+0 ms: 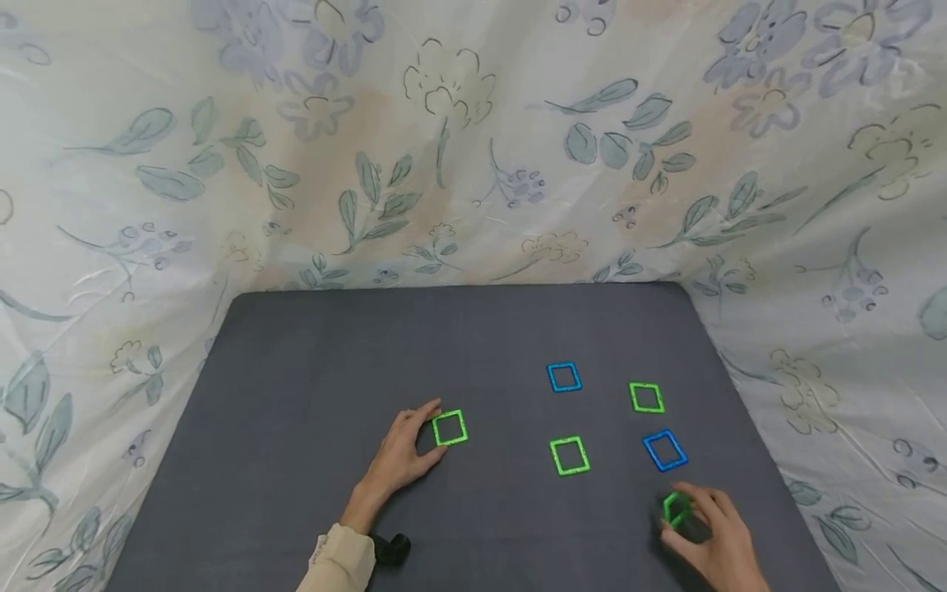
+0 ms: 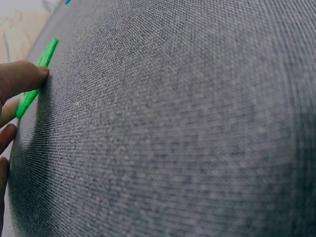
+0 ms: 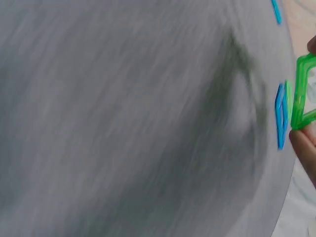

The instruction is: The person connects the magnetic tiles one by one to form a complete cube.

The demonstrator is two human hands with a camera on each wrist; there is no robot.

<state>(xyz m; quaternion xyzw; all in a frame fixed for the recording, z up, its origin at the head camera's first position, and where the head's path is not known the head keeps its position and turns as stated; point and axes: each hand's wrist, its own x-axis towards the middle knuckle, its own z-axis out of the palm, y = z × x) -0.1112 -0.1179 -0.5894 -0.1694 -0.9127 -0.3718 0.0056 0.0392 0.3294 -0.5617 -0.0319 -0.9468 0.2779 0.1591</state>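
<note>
A green square frame (image 1: pixel 676 509) stood tilted up off the grey mat (image 1: pixel 296 395) near its front right corner, pinched between the fingers and thumb of the right hand (image 1: pixel 710 538). In the right wrist view that frame (image 3: pixel 302 94) was cut off by the picture's edge and the whole view was blurred, so little more than its colour could be made out. The right hand itself ran out of the head view at the bottom.

A second green frame (image 1: pixel 450 428) lay flat near the middle of the mat, and the left hand (image 1: pixel 403 456) rested beside it, forefinger and thumb curved round its left edge and touching it. The left wrist view showed only a sliver of this frame (image 2: pixel 37 76) against a fingertip (image 2: pixel 22 79); whether it was truly gripped could not be told. The left wrist wore a cream sleeve (image 1: pixel 340 563).

Six frames showed in all: four green and two blue. Between the hands lay a green one (image 1: pixel 570 456) and a blue one (image 1: pixel 665 450); farther back lay a blue (image 1: pixel 565 377) and a green (image 1: pixel 647 398).
</note>
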